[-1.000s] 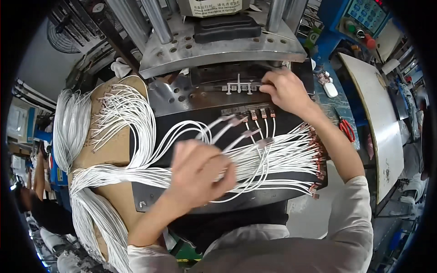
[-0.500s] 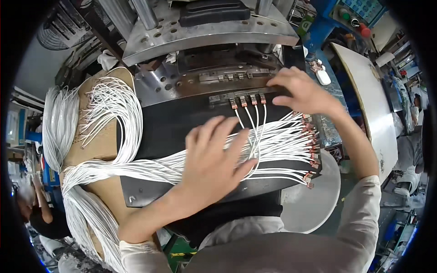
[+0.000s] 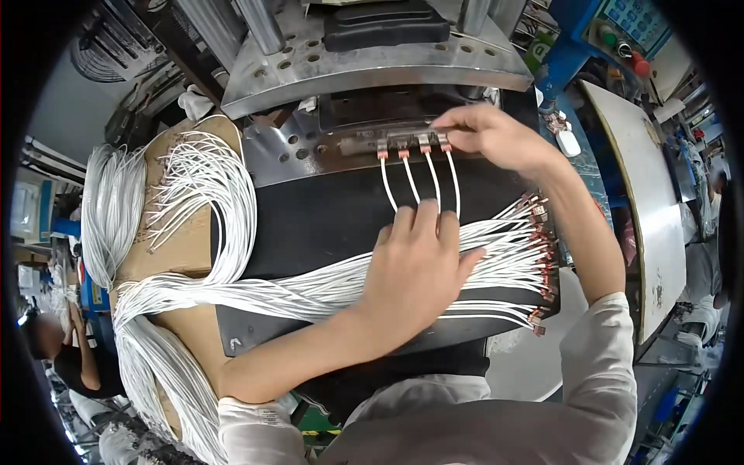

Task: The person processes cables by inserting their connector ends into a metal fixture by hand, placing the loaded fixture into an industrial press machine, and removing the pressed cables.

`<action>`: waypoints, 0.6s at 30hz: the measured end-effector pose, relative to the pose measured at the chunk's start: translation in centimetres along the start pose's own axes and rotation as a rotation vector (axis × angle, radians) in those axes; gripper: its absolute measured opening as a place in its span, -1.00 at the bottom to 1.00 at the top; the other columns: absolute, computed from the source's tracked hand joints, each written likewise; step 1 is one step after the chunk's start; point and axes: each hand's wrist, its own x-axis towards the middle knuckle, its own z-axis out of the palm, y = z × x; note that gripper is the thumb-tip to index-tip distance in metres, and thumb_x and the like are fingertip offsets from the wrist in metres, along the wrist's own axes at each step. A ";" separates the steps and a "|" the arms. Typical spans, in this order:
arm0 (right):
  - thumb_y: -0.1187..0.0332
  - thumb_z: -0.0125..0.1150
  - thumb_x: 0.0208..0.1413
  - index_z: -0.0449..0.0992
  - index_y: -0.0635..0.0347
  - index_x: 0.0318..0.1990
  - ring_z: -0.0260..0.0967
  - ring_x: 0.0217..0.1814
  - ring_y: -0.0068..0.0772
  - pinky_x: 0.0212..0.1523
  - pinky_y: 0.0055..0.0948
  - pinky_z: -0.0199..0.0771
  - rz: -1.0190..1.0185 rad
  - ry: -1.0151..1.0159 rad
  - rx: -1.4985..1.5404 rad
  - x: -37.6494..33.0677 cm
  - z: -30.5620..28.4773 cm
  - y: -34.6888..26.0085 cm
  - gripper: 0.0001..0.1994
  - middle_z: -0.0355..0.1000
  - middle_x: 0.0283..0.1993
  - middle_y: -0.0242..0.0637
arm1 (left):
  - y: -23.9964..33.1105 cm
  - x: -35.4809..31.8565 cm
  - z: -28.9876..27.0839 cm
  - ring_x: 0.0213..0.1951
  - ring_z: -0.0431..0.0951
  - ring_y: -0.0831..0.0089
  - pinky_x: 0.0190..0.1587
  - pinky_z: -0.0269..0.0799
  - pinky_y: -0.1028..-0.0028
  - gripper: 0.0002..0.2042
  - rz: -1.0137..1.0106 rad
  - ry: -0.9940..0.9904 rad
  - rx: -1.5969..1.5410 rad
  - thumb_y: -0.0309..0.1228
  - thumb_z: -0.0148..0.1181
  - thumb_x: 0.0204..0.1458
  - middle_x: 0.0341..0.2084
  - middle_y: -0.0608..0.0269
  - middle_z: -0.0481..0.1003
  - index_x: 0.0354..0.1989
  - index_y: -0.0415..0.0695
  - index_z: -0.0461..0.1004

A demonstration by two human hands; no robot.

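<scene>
Four-odd white cables, several in all, run from my left hand (image 3: 415,271) up to a small metal holding strip (image 3: 399,142). My left fingers are curled down over these white cables (image 3: 411,180), thumb out to the side. Copper-coloured connectors (image 3: 425,147) on the cable ends sit in a row along the strip. At the strip's right end, my right hand (image 3: 496,139) pinches it with thumb and fingers. The strip is smeared by motion and lies over the front of the press bed (image 3: 271,159). Below my left hand a thick bundle of white cables (image 3: 310,291) crosses the black mat (image 3: 302,217).
The press's thick upper plate (image 3: 372,81) overhangs the bed, with a black block (image 3: 385,27) on top. More cable bundles (image 3: 112,209) lie left on brown board (image 3: 186,333). A control panel (image 3: 632,27) stands far right, beside a pale tabletop (image 3: 632,186). Another person (image 3: 81,356) is at left.
The strip with its connectors has moved from the mat up onto the press bed, now in my right hand. My left hand has shifted right and closed over its cables. The view has shifted slightly.
</scene>
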 end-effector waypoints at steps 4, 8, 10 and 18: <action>0.35 0.10 0.29 0.50 0.24 0.11 0.43 0.03 -0.40 0.11 -0.37 0.40 -0.032 0.362 -0.417 6.3 -1.3 -0.8 -0.70 0.56 -0.03 -0.26 | -6.8 6.5 2.0 -0.40 0.55 0.11 -0.27 0.52 0.23 -0.80 0.162 0.340 0.118 -0.36 0.23 0.04 -0.53 0.02 0.52 -0.49 -0.26 0.52; 0.26 0.12 0.30 0.47 0.10 0.15 0.45 0.04 -0.38 0.07 -0.29 0.44 -0.383 0.159 0.063 12.8 -8.3 10.0 -0.68 0.55 -0.02 -0.30 | -9.9 10.4 2.3 -0.42 0.61 0.06 -0.22 0.56 0.21 -0.82 0.088 0.274 0.133 -0.37 0.20 0.04 -0.54 -0.01 0.56 -0.46 -0.24 0.55; 0.23 0.13 0.30 0.47 0.05 0.15 0.45 0.06 -0.39 0.07 -0.27 0.45 -0.526 0.024 0.460 14.1 -8.6 12.5 -0.68 0.54 -0.01 -0.33 | -11.1 10.4 2.2 -0.43 0.62 0.05 -0.20 0.58 0.20 -0.80 -0.028 0.144 0.206 -0.33 0.20 0.04 -0.54 -0.03 0.58 -0.44 -0.23 0.57; 0.12 0.25 0.18 0.46 -0.07 0.16 0.38 0.17 -0.37 0.16 -0.30 0.41 -0.744 0.856 -1.345 13.3 -5.1 10.0 -0.60 0.43 0.17 -0.36 | -12.7 10.9 2.1 -0.41 0.63 0.10 -0.23 0.59 0.20 -0.71 0.110 0.320 0.271 -0.19 0.19 0.09 -0.53 0.03 0.59 -0.42 -0.20 0.61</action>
